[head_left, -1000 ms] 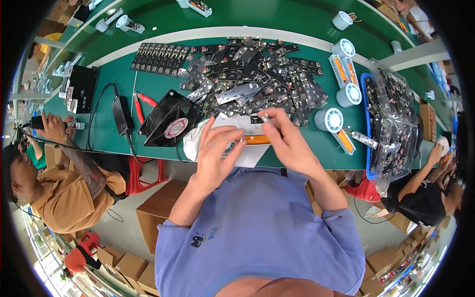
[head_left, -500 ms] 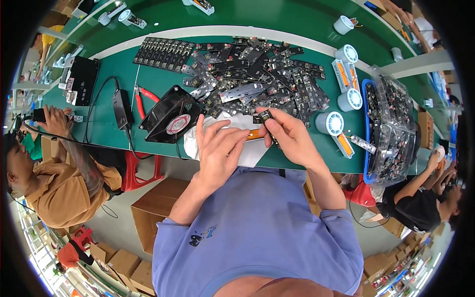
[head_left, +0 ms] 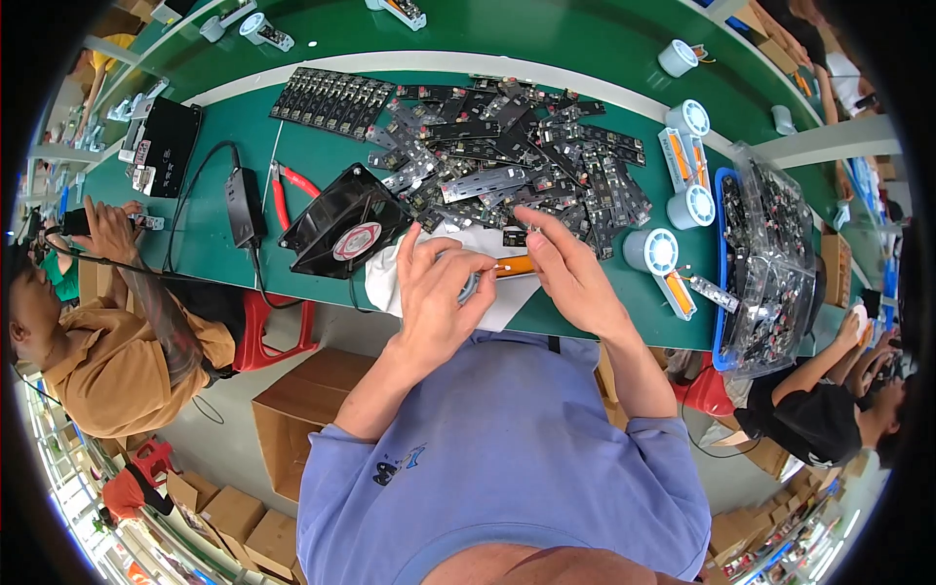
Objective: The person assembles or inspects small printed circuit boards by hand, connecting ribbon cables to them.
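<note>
My left hand [head_left: 436, 285] is closed around a grey-blue housing [head_left: 470, 287], mostly hidden by the fingers. An orange battery [head_left: 515, 264] juts out from it toward the right hand. My right hand [head_left: 577, 275] pinches a small black circuit board [head_left: 514, 238] by thumb and forefinger, just above the battery; most of the board is covered. A tiny pale bit shows at the fingertips, too small to name. Both hands are over a white cloth [head_left: 499, 310] at the table's near edge. Beyond them is a heap of circuit boards [head_left: 487, 185].
A black fan [head_left: 351, 229], red-handled pliers [head_left: 281, 200] and a black power adapter [head_left: 242, 207] lie to the left. Rightward are round-headed housings with orange batteries [head_left: 651, 252] and a blue-rimmed tray [head_left: 721, 263] of boards. A co-worker [head_left: 127, 351] sits at left.
The circuit board has turned, so less of it shows below my right fingers. My left fingers have curled in, and the grey-blue housing now shows between them.
</note>
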Tool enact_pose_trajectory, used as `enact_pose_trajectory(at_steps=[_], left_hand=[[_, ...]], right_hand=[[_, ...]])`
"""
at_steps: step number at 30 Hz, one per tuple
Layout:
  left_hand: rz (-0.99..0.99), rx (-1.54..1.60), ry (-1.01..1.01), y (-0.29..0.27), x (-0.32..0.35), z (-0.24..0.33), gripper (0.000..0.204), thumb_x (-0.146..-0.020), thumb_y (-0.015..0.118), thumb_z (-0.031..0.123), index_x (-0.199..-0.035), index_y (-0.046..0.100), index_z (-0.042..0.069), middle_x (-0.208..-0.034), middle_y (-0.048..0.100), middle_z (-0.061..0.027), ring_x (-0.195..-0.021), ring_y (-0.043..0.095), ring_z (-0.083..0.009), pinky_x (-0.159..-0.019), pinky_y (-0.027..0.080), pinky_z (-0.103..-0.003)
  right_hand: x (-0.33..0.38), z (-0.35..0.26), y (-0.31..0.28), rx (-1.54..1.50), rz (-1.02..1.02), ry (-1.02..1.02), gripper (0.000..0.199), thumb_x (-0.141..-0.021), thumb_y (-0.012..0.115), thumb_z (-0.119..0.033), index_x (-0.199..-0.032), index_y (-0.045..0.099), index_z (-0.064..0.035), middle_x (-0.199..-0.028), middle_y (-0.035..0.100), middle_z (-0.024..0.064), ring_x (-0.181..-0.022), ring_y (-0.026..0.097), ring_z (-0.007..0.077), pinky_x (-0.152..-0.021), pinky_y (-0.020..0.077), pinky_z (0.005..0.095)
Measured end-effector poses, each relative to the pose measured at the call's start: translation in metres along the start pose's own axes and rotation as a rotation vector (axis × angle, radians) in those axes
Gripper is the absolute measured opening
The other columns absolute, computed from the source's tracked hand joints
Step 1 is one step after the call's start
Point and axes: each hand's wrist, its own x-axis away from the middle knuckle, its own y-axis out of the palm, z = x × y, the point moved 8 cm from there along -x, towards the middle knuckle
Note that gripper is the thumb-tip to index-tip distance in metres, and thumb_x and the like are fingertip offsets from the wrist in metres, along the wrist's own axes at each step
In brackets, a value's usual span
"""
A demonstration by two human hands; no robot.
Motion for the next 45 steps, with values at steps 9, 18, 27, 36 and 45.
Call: enact_pose_trajectory(at_steps=[9, 18, 27, 36, 45], left_hand=[[0.015, -0.036, 0.031, 0.001, -0.001, 0.002, 0.019, -0.082, 0.082, 0.008, -0.098, 0.072, 0.011, -0.093, 0.073, 0.0005, -0.102, 0.064, -0.0229, -0.121, 0.032, -0.054], [0.007, -0.094, 0.079, 0.001, -0.001, 0.006, 0.018, -0.081, 0.082, 0.004, -0.095, 0.072, 0.009, -0.094, 0.073, -0.0022, -0.102, 0.066, -0.0253, -0.12, 0.036, -0.053], [-0.037, -0.111, 0.195, 0.006, -0.007, 0.01, 0.018, -0.083, 0.081, 0.004, -0.099, 0.073, 0.006, -0.094, 0.071, -0.0052, -0.101, 0.065, -0.0268, -0.121, 0.034, -0.057], [-0.11, -0.153, 0.048, -0.003, 0.001, 0.01, 0.015, -0.087, 0.08, 0.009, -0.102, 0.079, 0.01, -0.092, 0.072, -0.0042, -0.097, 0.064, -0.0252, -0.119, 0.034, -0.053], [-0.031, -0.033, -0.026, 0.003, -0.009, 0.009, 0.013, -0.08, 0.082, 0.009, -0.091, 0.076, 0.012, -0.088, 0.073, 0.0006, -0.098, 0.063, -0.0221, -0.118, 0.034, -0.05]], right_hand=[[-0.001, -0.009, 0.007, 0.066, -0.048, -0.047, 0.028, -0.107, 0.063, -0.024, -0.12, 0.071, -0.0007, -0.099, 0.066, 0.0084, -0.074, 0.061, 0.0117, -0.067, 0.0483, 0.0287], [-0.002, -0.011, 0.012, 0.091, 0.066, -0.164, 0.021, -0.097, 0.074, -0.012, -0.115, 0.073, -0.0003, -0.094, 0.075, 0.0082, -0.082, 0.067, 0.0097, -0.072, 0.0551, 0.0284], [0.004, -0.015, 0.007, 0.09, 0.111, -0.233, 0.022, -0.095, 0.072, -0.014, -0.111, 0.073, 0.002, -0.098, 0.074, 0.0166, -0.081, 0.072, 0.0262, -0.072, 0.0566, 0.0372], [0.008, -0.002, 0.019, -0.001, 0.076, -0.239, 0.02, -0.097, 0.071, -0.011, -0.114, 0.074, 0.0, -0.098, 0.075, 0.013, -0.085, 0.073, 0.0181, -0.075, 0.0586, 0.0338], [0.009, 0.0, -0.002, -0.03, 0.016, -0.068, 0.024, -0.105, 0.066, -0.014, -0.124, 0.069, 0.0015, -0.1, 0.072, 0.0083, -0.081, 0.065, 0.0091, -0.072, 0.0522, 0.0268]])
